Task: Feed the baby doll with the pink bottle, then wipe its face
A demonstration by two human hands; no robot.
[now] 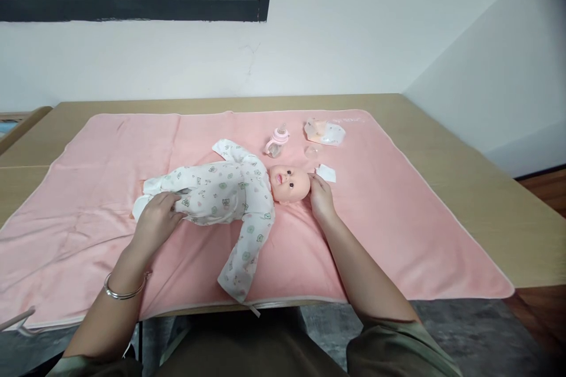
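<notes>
A baby doll (289, 184) lies on its back on a pink blanket (389, 218), its head to the right. It wears a white patterned sleepsuit (221, 188) with long sleeves spread out, one toward me and one away. My left hand (159, 217) is closed around the sleepsuit at the doll's legs; a small grey patch shows by the fingertips. At the crown of the doll's head is my right hand (322, 197), its fingers curled in against the head, partly hidden. Just past those fingers lies a small white piece (326, 173).
Beyond the doll's head stand a pink baby bottle (277, 140), a clear round piece (311, 152) and a crumpled clear packet (325, 131). The wooden table (442, 159) meets a white wall at the back. A thin rod end (20, 317) shows at lower left.
</notes>
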